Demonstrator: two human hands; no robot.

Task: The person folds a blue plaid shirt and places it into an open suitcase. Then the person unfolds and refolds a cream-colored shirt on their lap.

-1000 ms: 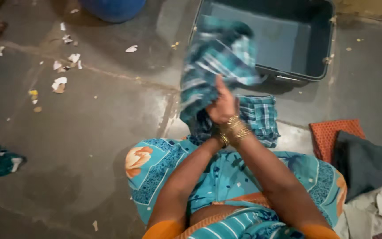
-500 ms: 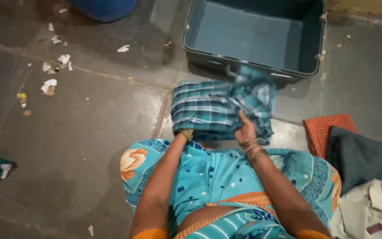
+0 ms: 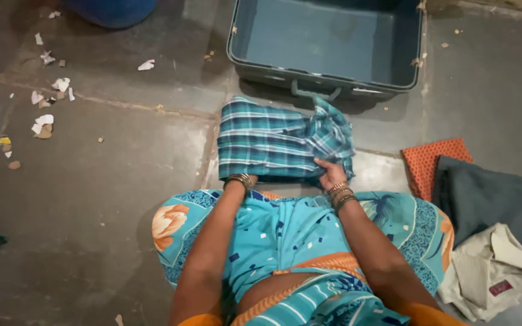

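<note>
Teal checked cloth (image 3: 273, 142) lies folded on the floor (image 3: 104, 181) before the open suitcase (image 3: 327, 39); right hand (image 3: 330, 174) fingers grip its edge, left hand (image 3: 240, 180) fingers hidden underneath, state unclear.

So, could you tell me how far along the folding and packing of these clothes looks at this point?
Early on. The checked cloth lies folded on the floor, with the right hand on its near edge and the left hand tucked at its near edge, mostly hidden. The open suitcase beyond it holds nothing. To the right, the orange cloth, grey garment and cream shirt lie in a loose pile on the floor.
</note>
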